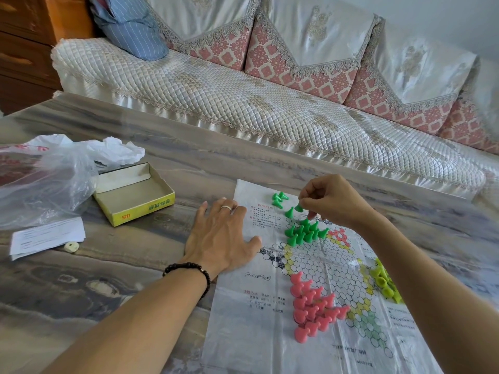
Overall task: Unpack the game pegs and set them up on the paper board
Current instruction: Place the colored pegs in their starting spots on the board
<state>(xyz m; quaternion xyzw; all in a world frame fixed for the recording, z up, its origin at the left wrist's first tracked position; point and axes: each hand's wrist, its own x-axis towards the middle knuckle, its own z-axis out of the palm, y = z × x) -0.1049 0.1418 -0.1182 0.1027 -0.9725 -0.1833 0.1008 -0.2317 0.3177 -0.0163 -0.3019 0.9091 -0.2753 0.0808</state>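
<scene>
On the tabletop (167,168) lies the paper board (270,306), white and thin, with a star of little circles and some small writing. Near its far end, the right hand (334,202) pinches one green peg (298,208), shaped like a tiny cone with a round top. Just beside it stands another single green peg (290,211). Below them a bunch of green pegs (306,233) stands close together on the star's tip. A few more green pegs (278,198) lie tipped over near the board's top edge. Pink pegs (314,306) stand packed on the near left tip, and yellow pegs (384,283) sit in a heap at the right. The left hand (221,238) rests flat with fingers spread, pressing on the board's left edge. Off to the left sit a yellow box (135,195), lying open, a plastic bag (48,179) and a folded paper (48,236)
</scene>
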